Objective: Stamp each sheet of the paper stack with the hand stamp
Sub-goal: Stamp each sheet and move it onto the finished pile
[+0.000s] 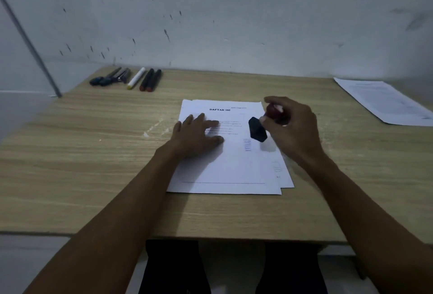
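Stamp lifted, top sheet already marked

The right hand [289, 127] is closed around the stamp [259, 128], gripping its red knob, and holds it tilted just above the stack [225, 172] in the middle of the desk [93, 153]. The left hand [195, 133] lies flat and open on the top sheet, at 9 o'clock from the stamp. A blue mark [247, 145] shows on the paper at 7 o'clock from the stamp, so this sheet looks done. I think the next move is to slide the top sheet away, maybe toward the loose sheet [384, 100] at 2 o'clock, then press the stamp flat on the next one. Pens [126, 78] lie at 10 o'clock
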A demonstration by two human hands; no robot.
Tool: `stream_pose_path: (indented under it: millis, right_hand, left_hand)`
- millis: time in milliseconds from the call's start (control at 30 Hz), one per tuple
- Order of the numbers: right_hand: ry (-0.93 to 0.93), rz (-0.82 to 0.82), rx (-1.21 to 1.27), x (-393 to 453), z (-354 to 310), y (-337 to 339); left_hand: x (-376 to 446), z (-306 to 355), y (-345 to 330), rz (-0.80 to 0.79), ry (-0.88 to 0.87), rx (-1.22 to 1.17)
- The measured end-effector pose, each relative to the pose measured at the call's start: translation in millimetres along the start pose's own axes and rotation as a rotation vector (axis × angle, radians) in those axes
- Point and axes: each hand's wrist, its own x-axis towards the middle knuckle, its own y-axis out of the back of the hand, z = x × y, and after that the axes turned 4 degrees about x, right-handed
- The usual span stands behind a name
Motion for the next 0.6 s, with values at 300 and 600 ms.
stream_pose_path:
  millis: [300, 600]
  right_hand:
    - [-0.297, 0.160, 0.181, 7, 39, 61]
    - [-0.151, 0.138, -0.142, 15, 51, 77]
  left_hand:
    - [10, 11, 8, 0.098, 0.010, -0.117]
    - [18, 50, 8, 0.240, -0.025, -0.334]
